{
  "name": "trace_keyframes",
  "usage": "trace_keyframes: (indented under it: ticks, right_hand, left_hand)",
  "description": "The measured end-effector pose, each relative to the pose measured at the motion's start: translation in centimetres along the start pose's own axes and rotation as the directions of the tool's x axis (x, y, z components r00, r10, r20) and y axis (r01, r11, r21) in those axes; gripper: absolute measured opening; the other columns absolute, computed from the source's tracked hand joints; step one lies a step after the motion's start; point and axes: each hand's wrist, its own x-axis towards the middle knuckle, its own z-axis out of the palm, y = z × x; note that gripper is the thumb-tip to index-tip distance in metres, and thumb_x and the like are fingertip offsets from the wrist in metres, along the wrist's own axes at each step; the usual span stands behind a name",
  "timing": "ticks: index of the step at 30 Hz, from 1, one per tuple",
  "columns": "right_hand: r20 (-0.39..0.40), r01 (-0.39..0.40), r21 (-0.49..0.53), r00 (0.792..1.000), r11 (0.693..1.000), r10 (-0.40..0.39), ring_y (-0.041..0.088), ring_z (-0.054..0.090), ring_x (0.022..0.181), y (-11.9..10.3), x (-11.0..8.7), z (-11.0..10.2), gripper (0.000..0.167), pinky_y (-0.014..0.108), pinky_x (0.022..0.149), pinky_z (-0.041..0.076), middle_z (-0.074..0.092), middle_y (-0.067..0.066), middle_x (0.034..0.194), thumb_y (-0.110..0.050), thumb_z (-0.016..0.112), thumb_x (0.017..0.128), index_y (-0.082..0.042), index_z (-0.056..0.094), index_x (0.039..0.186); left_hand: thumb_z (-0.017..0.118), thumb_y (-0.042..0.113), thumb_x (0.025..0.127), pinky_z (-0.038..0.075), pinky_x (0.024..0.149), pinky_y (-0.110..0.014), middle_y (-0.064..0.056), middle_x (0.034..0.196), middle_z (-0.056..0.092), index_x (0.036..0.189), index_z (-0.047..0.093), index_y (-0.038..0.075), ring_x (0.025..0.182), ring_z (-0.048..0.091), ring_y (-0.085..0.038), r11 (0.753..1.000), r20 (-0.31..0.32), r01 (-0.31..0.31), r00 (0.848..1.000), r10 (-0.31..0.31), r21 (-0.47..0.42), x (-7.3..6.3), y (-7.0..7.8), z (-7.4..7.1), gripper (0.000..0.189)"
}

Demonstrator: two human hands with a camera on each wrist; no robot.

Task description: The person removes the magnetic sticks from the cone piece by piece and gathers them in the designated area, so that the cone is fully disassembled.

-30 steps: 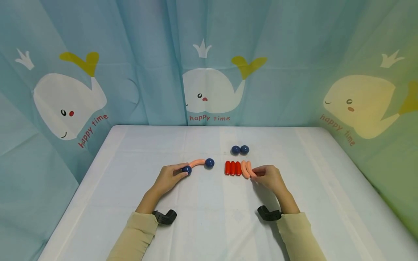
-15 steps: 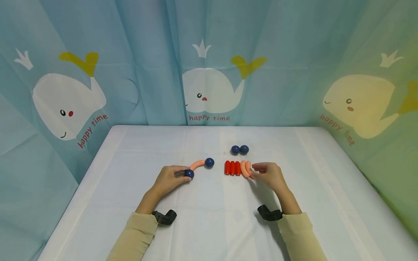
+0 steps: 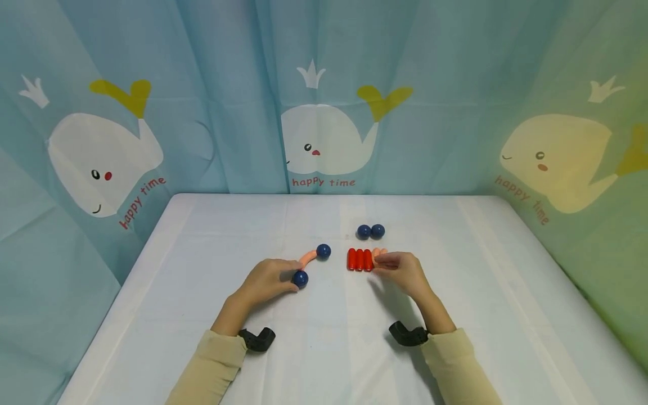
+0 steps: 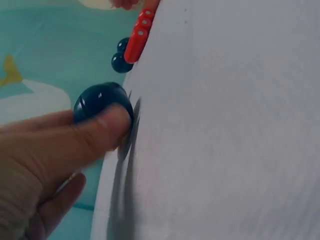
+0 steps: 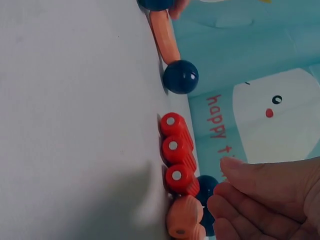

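My left hand (image 3: 268, 277) pinches a dark blue ball (image 3: 300, 279) between thumb and fingers. From that ball a curved orange rod (image 3: 307, 258) runs up and right to another blue ball (image 3: 323, 251), as a joined piece. My right hand (image 3: 402, 271) hangs over two curved orange rods (image 5: 184, 216), partly hiding them in the head view. In the right wrist view its thumb and fingers hold nothing. Left of the orange rods, three red rods (image 3: 360, 260) with pale round ends lie side by side.
Behind the rods, two more blue balls (image 3: 371, 231) sit together. A white cloth covers the table (image 3: 324, 349). Blue curtains (image 3: 228, 112) with whale prints stand along the back and sides. Each wrist wears a black camera mount (image 3: 258, 339).
The left hand has drawn its ball toward me and slightly right, so the orange rod slants more steeply. The right hand has come off the outer orange rod and moved left over the pair.
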Motion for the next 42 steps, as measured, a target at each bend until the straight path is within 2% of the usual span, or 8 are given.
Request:
trace_keyframes:
  ticks: [3,6,15,20,27,33,38,42]
  right_hand:
    - [0.004,0.003,0.003,1.0,1.0,-0.003,0.03,0.065,0.086,-0.2,-0.1,0.3,0.029,0.033,0.075,0.052,0.066,0.023,0.095,0.002,0.071,0.076,0.013,0.064,0.102]
    - [0.013,-0.001,0.015,1.0,1.0,0.001,0.029,0.065,0.084,-0.3,-0.1,0.7,0.028,0.031,0.074,0.052,0.066,0.022,0.093,0.002,0.072,0.076,0.013,0.065,0.1]
    - [0.085,0.047,-0.005,0.995,0.999,-0.046,0.026,0.064,0.084,-1.0,-0.3,2.6,0.025,0.033,0.074,0.052,0.067,0.016,0.091,-0.002,0.074,0.075,0.008,0.068,0.097]
    - [0.123,0.056,0.028,0.991,0.998,-0.059,0.025,0.064,0.083,-1.6,-0.6,3.9,0.027,0.033,0.074,0.052,0.067,0.016,0.091,-0.002,0.075,0.074,0.007,0.068,0.098]
    - [0.178,0.127,0.08,0.974,0.989,-0.139,0.02,0.065,0.08,-2.3,-1.1,5.8,0.027,0.029,0.073,0.052,0.068,0.011,0.089,-0.013,0.073,0.08,0.006,0.068,0.098]
    - [0.2,0.174,0.132,0.96,0.976,-0.198,0.025,0.065,0.083,-2.6,-1.4,7.2,0.032,0.031,0.074,0.052,0.067,0.016,0.092,-0.015,0.07,0.082,0.01,0.065,0.102]
    - [0.214,0.136,0.135,0.963,0.981,-0.163,0.024,0.065,0.085,-2.8,-1.6,7.9,0.039,0.031,0.075,0.052,0.067,0.016,0.095,-0.02,0.072,0.081,0.01,0.063,0.106]
    - [0.212,0.132,0.111,0.965,0.985,-0.153,0.022,0.065,0.085,-3.0,-1.8,8.1,0.04,0.028,0.075,0.052,0.067,0.015,0.095,-0.02,0.072,0.081,0.009,0.064,0.106]
  left_hand:
    - [0.076,0.011,0.075,0.043,0.092,-0.037,-0.008,0.124,0.056,0.121,0.062,0.009,0.115,0.052,-0.022,1.0,0.077,0.015,0.997,-0.013,-0.023,0.1,0.3,0.1,0.049]
    - [0.073,0.006,0.077,0.042,0.093,-0.038,-0.009,0.126,0.054,0.122,0.061,0.009,0.117,0.049,-0.023,0.999,0.109,0.013,0.994,-0.008,-0.042,0.1,0.4,0.3,0.047]
    - [0.076,0.017,0.075,0.045,0.089,-0.035,-0.007,0.115,0.062,0.115,0.066,0.006,0.109,0.056,-0.019,0.988,0.081,-0.151,0.986,0.148,0.038,0.4,1.0,0.9,0.042]
    - [0.077,0.025,0.073,0.047,0.086,-0.033,-0.006,0.11,0.065,0.111,0.068,0.006,0.103,0.06,-0.018,0.975,0.059,-0.207,0.978,0.202,0.085,0.4,1.6,1.3,0.043]
    - [0.076,0.034,0.074,0.05,0.076,-0.029,0.0,0.099,0.068,0.105,0.07,0.007,0.09,0.064,-0.013,0.936,0.045,-0.278,0.96,0.275,0.214,0.6,2.7,1.8,0.042]
    - [0.074,0.039,0.074,0.05,0.069,-0.025,0.004,0.095,0.069,0.103,0.071,0.008,0.081,0.064,-0.01,0.904,0.015,-0.326,0.942,0.335,0.276,0.6,3.0,2.4,0.043]
    - [0.076,0.037,0.071,0.048,0.083,-0.03,-0.008,0.11,0.064,0.115,0.063,0.001,0.101,0.06,-0.017,0.888,-0.005,-0.354,0.928,0.372,0.293,0.5,2.5,2.5,0.059]
    - [0.074,0.024,0.075,0.045,0.089,-0.033,-0.013,0.116,0.061,0.116,0.061,-0.002,0.109,0.056,-0.022,0.892,-0.004,-0.364,0.925,0.379,0.268,0.4,2.1,2.4,0.051]
